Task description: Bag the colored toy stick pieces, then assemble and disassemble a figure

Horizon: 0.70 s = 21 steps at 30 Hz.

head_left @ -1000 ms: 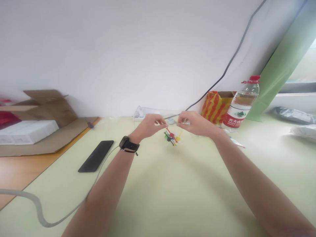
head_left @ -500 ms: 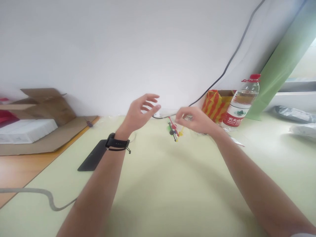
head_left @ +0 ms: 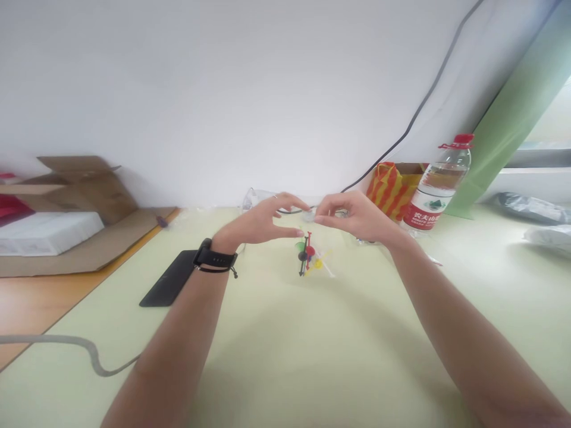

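Observation:
A small cluster of coloured plastic arrows with round discs (head_left: pixel 307 255), in red, black, green, yellow and white, shows just below my fingertips. Whether it hangs or rests on the table I cannot tell. My left hand (head_left: pixel 272 220), with a black watch (head_left: pixel 215 257) on the wrist, is open, thumb and fingers apart, just above and left of the cluster. Up and to its right, my right hand (head_left: pixel 345 214) has thumb and fingers pinched together. What they hold is too blurred to make out. Something clear shows faintly between the two hands.
A black phone-like slab (head_left: pixel 168 279) lies left of my left forearm. Farther left is an opened cardboard box (head_left: pixel 98 190) with white packs (head_left: pixel 57 235). To the right stand a water bottle (head_left: pixel 432 196) and a red-and-yellow bag (head_left: pixel 386 190). A cable (head_left: pixel 413 122) runs up the wall.
My left hand has moved right and down, closer to the right hand. The coloured cluster appears lower and more upright. My right hand has barely moved.

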Motion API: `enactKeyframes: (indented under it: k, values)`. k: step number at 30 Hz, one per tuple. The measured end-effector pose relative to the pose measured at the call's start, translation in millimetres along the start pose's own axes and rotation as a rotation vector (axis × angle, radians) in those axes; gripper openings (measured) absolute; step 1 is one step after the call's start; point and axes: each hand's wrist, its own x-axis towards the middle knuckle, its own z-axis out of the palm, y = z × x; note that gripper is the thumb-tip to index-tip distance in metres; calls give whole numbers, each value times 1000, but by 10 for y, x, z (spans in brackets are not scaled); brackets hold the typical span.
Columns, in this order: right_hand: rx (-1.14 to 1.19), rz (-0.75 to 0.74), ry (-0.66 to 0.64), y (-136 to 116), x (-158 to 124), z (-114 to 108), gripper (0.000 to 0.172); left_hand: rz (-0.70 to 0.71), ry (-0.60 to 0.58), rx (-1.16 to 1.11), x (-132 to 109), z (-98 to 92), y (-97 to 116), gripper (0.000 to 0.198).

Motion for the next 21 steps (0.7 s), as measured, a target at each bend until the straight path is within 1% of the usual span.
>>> enactKeyframes:
  k: [2, 4, 6, 9, 11, 13, 16, 19, 21]
  values:
    - [13, 10, -59, -9, -3, -12, 29, -37, -54, -23, -2, 0, -21, 51]
    - [6, 22, -86, -2, -2, -14, 28, -70, -54, -55, -4, 1, -32, 55]
    - [-15, 20, -45, 5, 1, -15, 27, -92, -34, -99, -6, 4, -31, 63]
    - [-45, -2, 69, -12, 1, -25, 25, -107, -8, -181, 6, 29, -17, 70]
    - [-65, -9, 115, -35, -1, -35, 24, -93, 47, -252, 28, 65, -3, 68]
    - [-76, -8, 126, -48, -1, -41, 24, -63, 123, -319, 55, 107, 10, 62]
    - [-39, 16, 73, -29, 7, -33, 27, -36, 184, -359, 85, 153, 22, 53]
    - [17, 65, 10, 29, 22, 1, 33, -56, 205, -358, 87, 164, 22, 47]
    - [20, 85, -2, 71, 33, 36, 34, -68, 210, -353, 79, 161, 19, 46]
